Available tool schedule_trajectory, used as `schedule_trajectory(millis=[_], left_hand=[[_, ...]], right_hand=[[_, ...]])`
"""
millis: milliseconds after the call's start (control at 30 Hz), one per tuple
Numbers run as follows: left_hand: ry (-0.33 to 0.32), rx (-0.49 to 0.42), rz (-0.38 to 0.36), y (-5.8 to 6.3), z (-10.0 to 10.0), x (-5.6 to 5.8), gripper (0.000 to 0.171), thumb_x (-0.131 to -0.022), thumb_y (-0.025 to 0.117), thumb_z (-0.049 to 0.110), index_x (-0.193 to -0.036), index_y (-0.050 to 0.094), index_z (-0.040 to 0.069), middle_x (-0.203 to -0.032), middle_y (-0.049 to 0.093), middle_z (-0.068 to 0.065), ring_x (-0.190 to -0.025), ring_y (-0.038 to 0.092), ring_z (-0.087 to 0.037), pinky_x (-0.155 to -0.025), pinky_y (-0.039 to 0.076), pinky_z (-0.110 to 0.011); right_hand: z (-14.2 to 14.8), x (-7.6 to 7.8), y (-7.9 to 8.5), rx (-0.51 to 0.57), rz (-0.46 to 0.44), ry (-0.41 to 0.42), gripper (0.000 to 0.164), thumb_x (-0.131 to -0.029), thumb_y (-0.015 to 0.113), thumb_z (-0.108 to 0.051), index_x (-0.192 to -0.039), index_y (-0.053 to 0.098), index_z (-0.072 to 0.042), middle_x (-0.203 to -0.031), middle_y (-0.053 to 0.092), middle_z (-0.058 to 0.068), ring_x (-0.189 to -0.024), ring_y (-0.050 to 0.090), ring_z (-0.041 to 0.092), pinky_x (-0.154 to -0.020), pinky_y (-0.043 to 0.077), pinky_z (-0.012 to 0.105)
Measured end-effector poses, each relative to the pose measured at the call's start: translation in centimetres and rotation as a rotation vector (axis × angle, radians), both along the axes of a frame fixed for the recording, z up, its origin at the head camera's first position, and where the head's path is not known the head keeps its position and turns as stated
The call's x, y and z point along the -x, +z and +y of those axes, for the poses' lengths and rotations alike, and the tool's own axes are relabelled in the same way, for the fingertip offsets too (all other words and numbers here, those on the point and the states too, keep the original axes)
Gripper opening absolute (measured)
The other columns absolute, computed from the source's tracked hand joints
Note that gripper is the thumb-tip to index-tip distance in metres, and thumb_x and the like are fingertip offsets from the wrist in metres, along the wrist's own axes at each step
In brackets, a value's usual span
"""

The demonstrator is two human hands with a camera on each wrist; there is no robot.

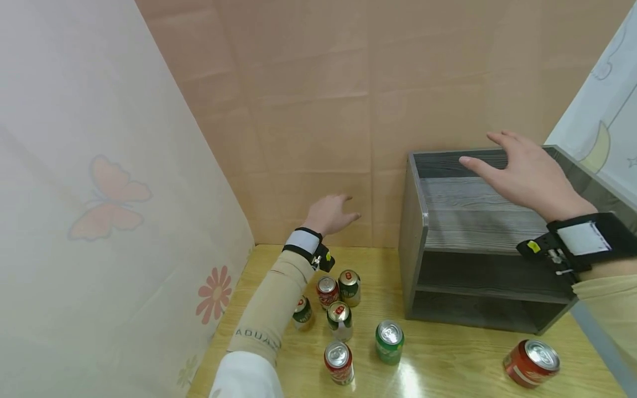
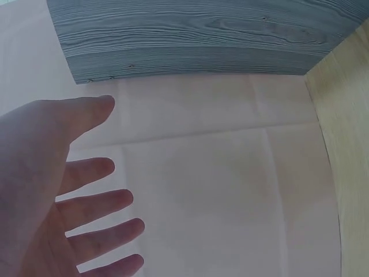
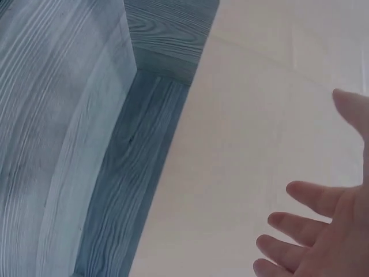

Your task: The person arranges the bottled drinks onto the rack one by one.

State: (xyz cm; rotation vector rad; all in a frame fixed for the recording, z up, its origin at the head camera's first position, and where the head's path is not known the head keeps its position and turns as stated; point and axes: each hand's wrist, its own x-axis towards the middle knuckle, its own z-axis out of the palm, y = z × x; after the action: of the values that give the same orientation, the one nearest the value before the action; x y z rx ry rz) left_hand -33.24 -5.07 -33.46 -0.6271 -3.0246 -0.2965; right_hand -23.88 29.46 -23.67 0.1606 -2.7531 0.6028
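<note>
My left hand (image 1: 328, 214) is held in the air above the back of the table, fingers spread, holding nothing. The left wrist view shows that hand (image 2: 75, 190) with its thumb apart from the fingers. Over the top of a grey wood-grain shelf (image 1: 413, 237) hovers my right hand (image 1: 532, 174), also spread and holding nothing. Below the left forearm stand a red can (image 1: 327, 293), a dark green and gold can (image 1: 350, 290), another such can (image 1: 340, 323) and a third (image 1: 302, 315), partly hidden by the sleeve.
Nearer the front are a red can (image 1: 339, 365) and a green can (image 1: 390, 345). Another red can (image 1: 530, 365) is in front of the shelf's right end. A flower-printed white sheet (image 1: 149, 276) borders the wooden table (image 1: 368, 265) on the left; a tan sheet (image 1: 318, 110) hangs behind.
</note>
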Motion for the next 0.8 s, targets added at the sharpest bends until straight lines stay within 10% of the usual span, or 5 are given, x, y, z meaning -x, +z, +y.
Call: schedule_trajectory(millis=[500,800], left_hand=[[-0.059,-0.054,-0.104,-3.2,-1.2,-1.0,0.061,-0.101,0.056,0.054,-0.150,0.054,0.018,-0.147,0.055,-0.005,-0.132,0.053,-0.025,-0.106,0.044,-0.040],[-0.072,-0.114,-0.161,-6.6,-2.3,-1.1,0.056,-0.101,0.059,0.048,-0.146,0.058,0.014,-0.144,0.057,-0.005,-0.130,0.055,-0.025,-0.104,0.045,-0.040]], right_hand=[[2.7,-3.7,0.5,0.101,0.089,-0.229,0.090,-0.101,0.050,-0.055,-0.161,0.017,0.002,-0.163,0.018,0.028,-0.144,0.021,0.053,-0.105,0.024,0.073],[5.2,-4.8,-0.7,0.305,0.225,-0.358,0.082,-0.101,0.053,-0.045,-0.158,0.023,0.005,-0.164,0.016,0.027,-0.151,0.010,0.042,-0.119,0.010,0.059]])
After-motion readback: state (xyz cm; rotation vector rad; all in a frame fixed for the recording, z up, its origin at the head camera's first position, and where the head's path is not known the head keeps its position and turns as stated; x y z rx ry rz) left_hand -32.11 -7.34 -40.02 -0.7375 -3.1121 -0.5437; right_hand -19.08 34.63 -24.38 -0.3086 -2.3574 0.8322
